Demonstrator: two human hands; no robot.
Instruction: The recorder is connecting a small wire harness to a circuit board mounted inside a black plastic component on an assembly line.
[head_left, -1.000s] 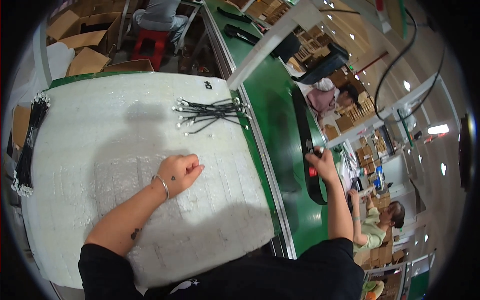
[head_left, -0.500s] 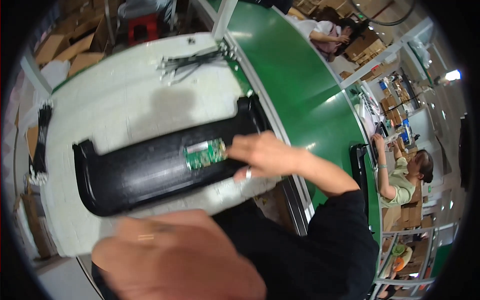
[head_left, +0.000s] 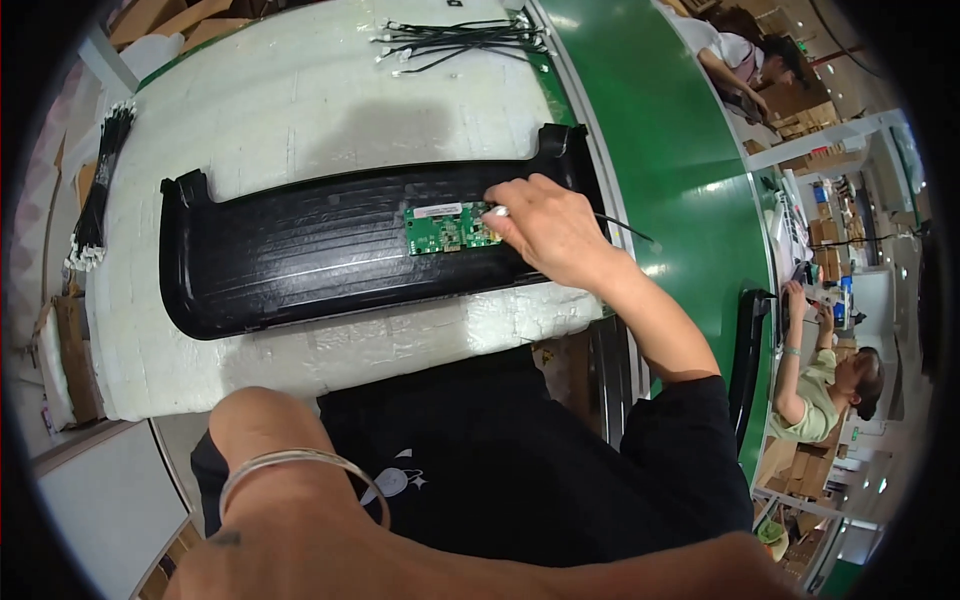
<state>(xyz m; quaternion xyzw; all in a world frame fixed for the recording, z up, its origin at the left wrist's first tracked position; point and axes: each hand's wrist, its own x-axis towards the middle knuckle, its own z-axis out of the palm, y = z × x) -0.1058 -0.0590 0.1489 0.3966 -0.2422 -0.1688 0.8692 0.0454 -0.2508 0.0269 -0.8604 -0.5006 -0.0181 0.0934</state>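
Note:
A long black plastic housing (head_left: pixel 300 255) with raised ends lies across the white padded table. On its right half sits a green circuit board (head_left: pixel 435 232) with a pale label strip. My right hand (head_left: pixel 555 232) is at the board's right end, thumb and fingertips closed on the white plug of a black cable (head_left: pixel 628 229). The cable's tail sticks out to the right behind the hand. My left hand (head_left: pixel 300 550) is raised very close at the bottom of the view, below a wrist with a bangle. It touches none of the parts, and its fingers are mostly out of view.
Loose black cables (head_left: pixel 460 42) with white plugs lie at the far side of the table (head_left: pixel 230 120). A cable bundle (head_left: pixel 100 190) hangs at the left edge. On the right runs a green conveyor (head_left: pixel 665 190) bearing another black housing (head_left: pixel 750 350). Two co-workers sit beyond it.
The view has shifted, so housing and board appear higher up. My right hand stays at the board's right end, the plug and cable now visible. My left hand has come nearer the bottom edge.

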